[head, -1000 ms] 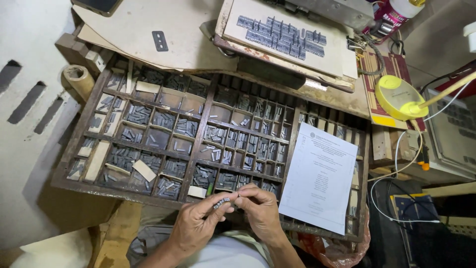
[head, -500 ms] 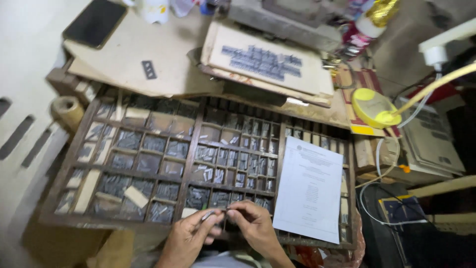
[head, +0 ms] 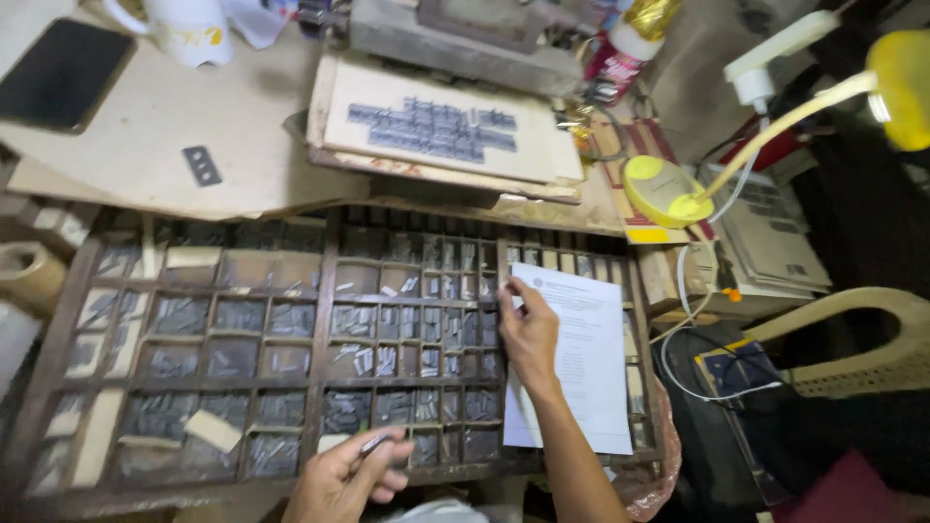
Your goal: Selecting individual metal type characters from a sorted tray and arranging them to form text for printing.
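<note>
A wooden type case [head: 325, 291] with many small compartments of grey metal type lies before me. My left hand [head: 344, 479] is at its front edge, fingers curled around a short row of metal type pieces [head: 373, 444]. My right hand [head: 528, 329] reaches forward over the case's right part, its fingertips at a small compartment beside the left edge of a printed white sheet [head: 581, 353] that lies on the case. Whether its fingers pinch a piece is hidden.
Behind the case a board carries a block of set type [head: 431, 126]. A dark phone [head: 63, 73] and a white mug [head: 189, 29] sit at the back left. A yellow desk lamp [head: 668, 189], cables and a beige chair [head: 872, 339] crowd the right.
My right hand has left the left hand and reached forward to the compartments next to the sheet. The left hand stays at the front edge with the type. The view has shifted closer and rightward.
</note>
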